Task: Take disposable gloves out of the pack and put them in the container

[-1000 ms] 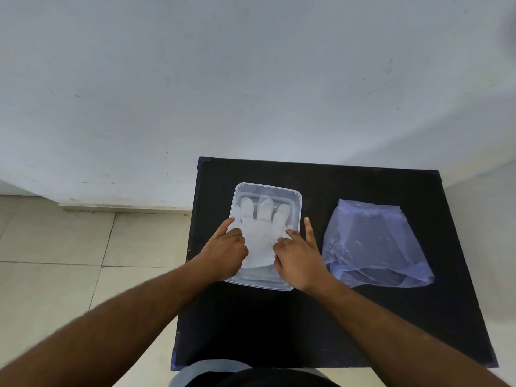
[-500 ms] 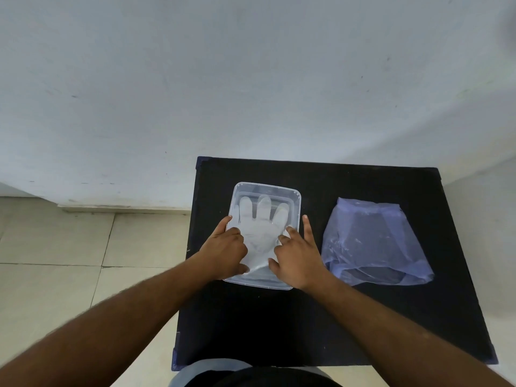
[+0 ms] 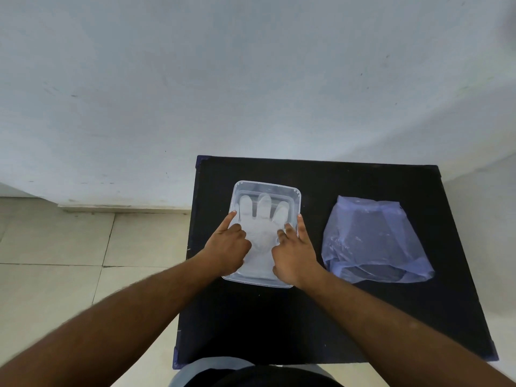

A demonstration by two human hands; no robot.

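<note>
A clear rectangular plastic container (image 3: 266,186) sits on the left half of a small black table (image 3: 363,317). A translucent white disposable glove (image 3: 261,219) lies flat inside it, fingers pointing away from me. My left hand (image 3: 227,247) rests on the glove's left side with the index finger stretched along the container's left rim. My right hand (image 3: 294,251) presses the glove's right side, index finger along the right rim. A crumpled bluish plastic glove pack (image 3: 371,241) lies to the right, its opening toward me.
The table stands against a pale wall (image 3: 251,79). Beige floor tiles (image 3: 69,261) lie to the left of the table. My lap shows at the bottom edge.
Both hands stay on the glove in the container; fingers have shifted slightly, smoothing it flatter. The pack has not moved.
</note>
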